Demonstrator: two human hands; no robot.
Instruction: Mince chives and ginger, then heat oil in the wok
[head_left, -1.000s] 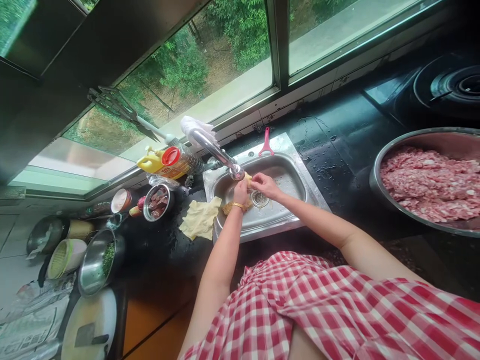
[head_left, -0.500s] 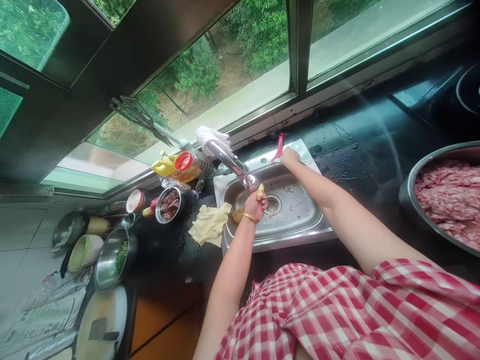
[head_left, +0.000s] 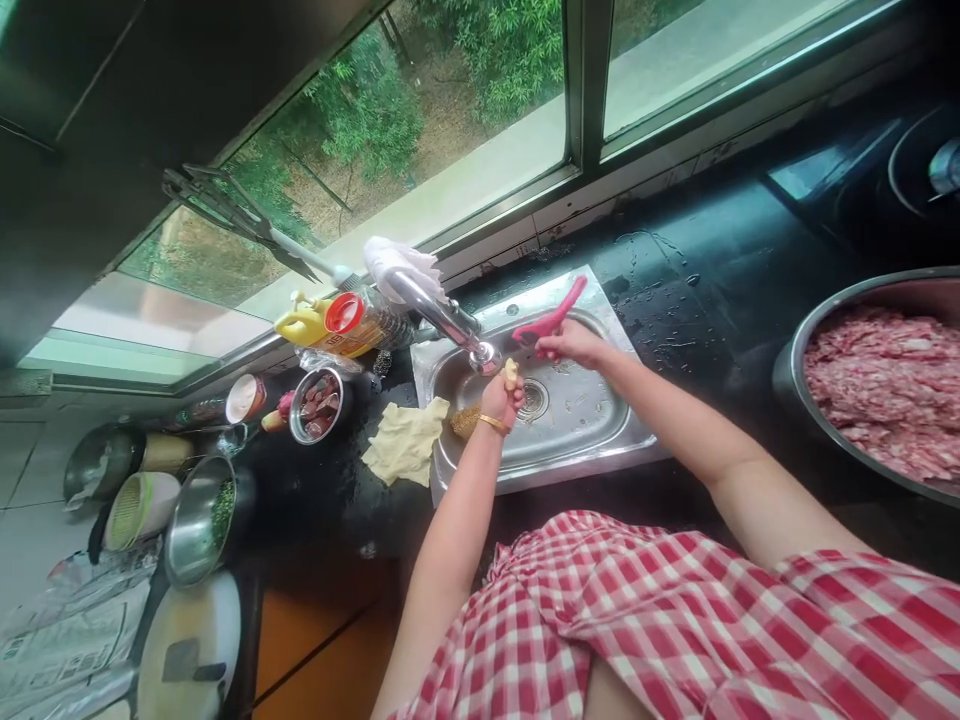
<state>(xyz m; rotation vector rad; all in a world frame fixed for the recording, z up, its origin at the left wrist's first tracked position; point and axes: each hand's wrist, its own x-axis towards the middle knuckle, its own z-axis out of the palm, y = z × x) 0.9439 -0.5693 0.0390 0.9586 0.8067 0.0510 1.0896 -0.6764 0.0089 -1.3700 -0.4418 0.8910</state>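
Over the steel sink, the left hand has its grip closed narrowly around a small yellowish piece, which looks like ginger, though it is too small to be sure. The piece pokes up from the fingers just below the mouth of the faucet. The right hand is closed on a red peeler, gripping it near the middle. The peeler's long axis runs from about 8 o'clock to 2 o'clock, with the wider head at the 8 o'clock end and the slim end pointing toward the window. From the yellowish piece, the peeler's head lies at about 1 o'clock, near but not touching, so the right hand is the farther of the two from the faucet. The drain sits between and just below the two hands. A yellow cloth hangs over the sink's 9 o'clock edge, with a scouring pad beside it. On the dark worktop at 3 o'clock stands a large bowl of minced meat.
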